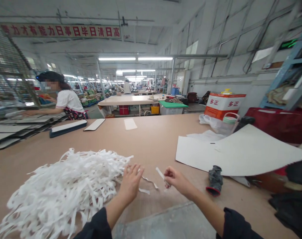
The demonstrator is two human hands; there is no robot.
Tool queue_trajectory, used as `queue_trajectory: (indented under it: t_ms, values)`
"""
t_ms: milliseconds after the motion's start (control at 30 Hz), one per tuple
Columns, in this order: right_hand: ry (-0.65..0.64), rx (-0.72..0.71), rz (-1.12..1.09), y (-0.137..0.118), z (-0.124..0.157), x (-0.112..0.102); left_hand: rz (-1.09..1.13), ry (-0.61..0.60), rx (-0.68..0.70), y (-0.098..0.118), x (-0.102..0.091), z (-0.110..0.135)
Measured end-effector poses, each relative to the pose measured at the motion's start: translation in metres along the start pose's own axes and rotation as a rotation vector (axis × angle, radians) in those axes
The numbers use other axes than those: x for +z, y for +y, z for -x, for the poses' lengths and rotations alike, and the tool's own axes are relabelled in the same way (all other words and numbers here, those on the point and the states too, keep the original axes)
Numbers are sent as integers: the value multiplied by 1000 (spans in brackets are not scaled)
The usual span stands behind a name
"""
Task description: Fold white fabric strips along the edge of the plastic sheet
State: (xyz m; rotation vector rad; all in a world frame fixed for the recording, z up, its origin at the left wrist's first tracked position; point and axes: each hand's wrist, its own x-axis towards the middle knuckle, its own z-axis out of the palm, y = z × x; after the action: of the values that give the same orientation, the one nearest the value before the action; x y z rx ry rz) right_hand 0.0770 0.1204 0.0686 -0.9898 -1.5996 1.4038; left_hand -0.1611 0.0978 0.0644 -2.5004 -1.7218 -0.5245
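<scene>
A big tangled heap of white strips [63, 189] lies on the brown table [151, 139] at the left. My left hand [129, 182] rests at the heap's right edge, fingers stretched out and spread, touching loose strips. My right hand [174, 179] is pinched shut on one short white strip [161, 174] that sticks up to the left. Another loose strip [151, 182] lies on the table between my hands.
A large white sheet [240, 152] curls up at the right, with a dark glove-like object [215, 181] at its edge. An orange-and-white tin [224, 104] and a plastic bag stand behind. A co-worker [66, 101] leans over stacked boards at the far left.
</scene>
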Motion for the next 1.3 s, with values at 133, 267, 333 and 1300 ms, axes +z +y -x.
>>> queue_trajectory:
  t_ms: [133, 267, 333, 1300]
  values:
    - [-76, -1, -95, -29, 14, 23, 593, -60, -102, 54, -23, 2]
    - [-7, -45, -277, -51, 29, 35, 1306, -366, -97, 82, -40, 10]
    - [51, -37, -427, -57, 34, 36, 1465, -449, -161, 86, -41, 17]
    - [-98, 190, -522, -54, 79, 55, 1186, -157, -389, 93, -44, 67]
